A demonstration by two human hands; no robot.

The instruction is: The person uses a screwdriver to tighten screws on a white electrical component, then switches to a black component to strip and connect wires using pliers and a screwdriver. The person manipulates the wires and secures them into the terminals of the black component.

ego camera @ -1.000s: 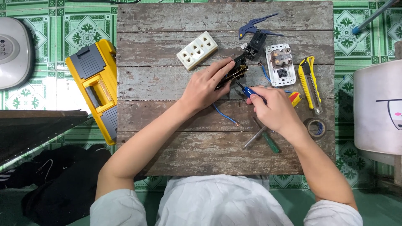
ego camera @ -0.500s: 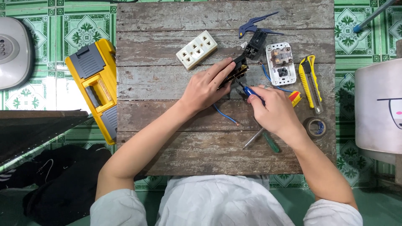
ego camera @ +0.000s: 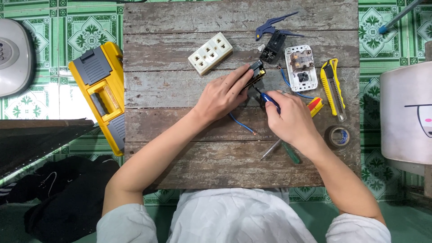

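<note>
My left hand (ego camera: 222, 95) holds a small black electrical part (ego camera: 257, 72) down on the wooden table (ego camera: 180, 58). My right hand (ego camera: 290, 119) grips a blue-handled screwdriver (ego camera: 270, 99) whose tip points up at that part. A loose blue wire (ego camera: 243, 124) lies under my hands. Just beyond sit another black part (ego camera: 273, 47) and a white switch module (ego camera: 300, 67) with a blue wire at its side.
A white multi-socket outlet (ego camera: 209, 53) lies at upper middle. Blue wire strippers (ego camera: 274, 24), a yellow utility knife (ego camera: 333, 87), a tape roll (ego camera: 338, 136) and a green-handled screwdriver (ego camera: 283, 150) lie around. A yellow toolbox (ego camera: 101, 94) stands on the tiled floor at left.
The black part in my left hand has come away from the other black part and sits lower; my right hand has moved the screwdriver slightly closer to it.
</note>
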